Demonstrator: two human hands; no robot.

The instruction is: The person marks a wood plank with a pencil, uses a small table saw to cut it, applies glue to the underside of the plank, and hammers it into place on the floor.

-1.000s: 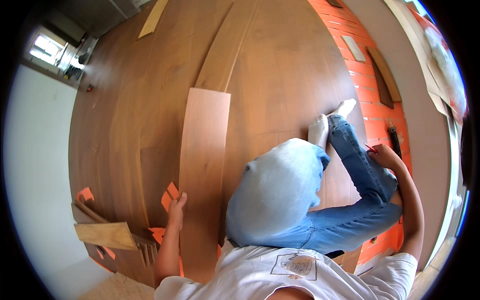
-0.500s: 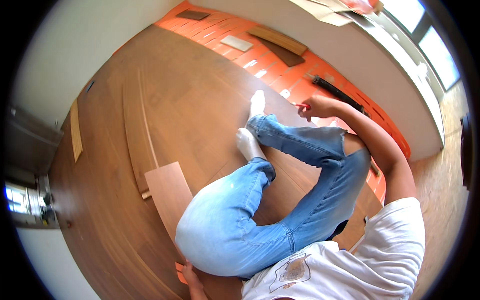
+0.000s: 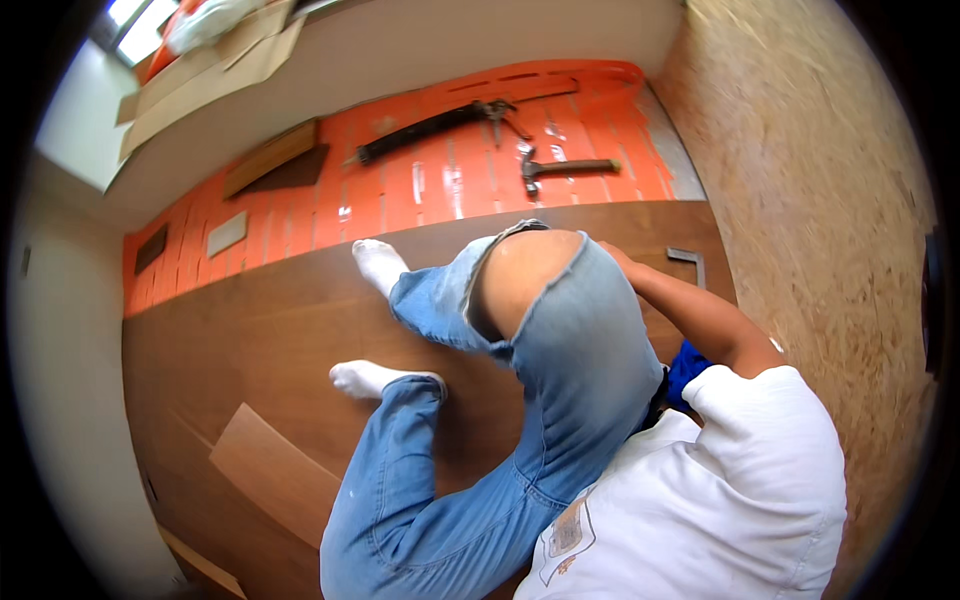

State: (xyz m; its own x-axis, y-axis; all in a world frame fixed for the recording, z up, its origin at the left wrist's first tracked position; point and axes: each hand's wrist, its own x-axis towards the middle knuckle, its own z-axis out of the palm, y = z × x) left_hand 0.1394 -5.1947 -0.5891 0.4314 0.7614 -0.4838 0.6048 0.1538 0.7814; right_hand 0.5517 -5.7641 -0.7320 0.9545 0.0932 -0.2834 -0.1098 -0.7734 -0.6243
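My right arm reaches forward past my raised right knee. Only a sliver of my right hand shows behind the knee, near the edge of the brown plank floor. Its fingers are hidden, and whether it holds anything is not visible. A small metal square lies on the planks to the right of that hand. Beyond it, a hammer with a wooden handle rests on orange underlay. My left hand is out of the picture. A loose lighter plank lies on the floor beside my left leg.
A black caulking gun lies on the underlay along the low wall. Farther left are wood offcuts and a pale block. Blue cloth-like material is by my hip. A chipboard surface borders the right side.
My view has swung to the right, bringing the hammer and metal square into sight. The right hand, earlier holding a thin red tool, has gone behind my knee. My left hand has left the picture.
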